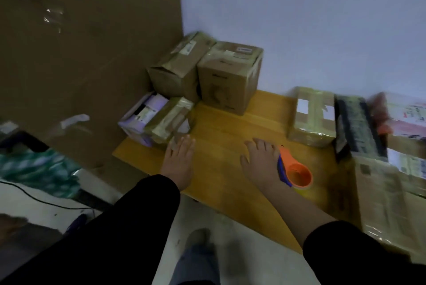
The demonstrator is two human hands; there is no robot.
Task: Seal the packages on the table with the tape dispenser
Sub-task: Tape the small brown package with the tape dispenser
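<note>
A tall cardboard sheet (87, 58) stands at the left, against the wooden table's (221, 123) left edge. A small taped package (170, 118) sits near that edge. The left hand (178, 158) lies flat, fingers straight and together, its tips at the package; motion blur hides any contact. Bare tabletop separates the hands. The right hand (260, 162) is spread flat, just beside the orange tape dispenser (297, 174). More packages (312, 116) crowd the right edge.

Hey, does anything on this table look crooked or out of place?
Yes. The back-left cardboard box sits tilted beside the upright box, and the purple box in front of it looks open on top. The frame is blurred, so finer detail is unclear.
</note>
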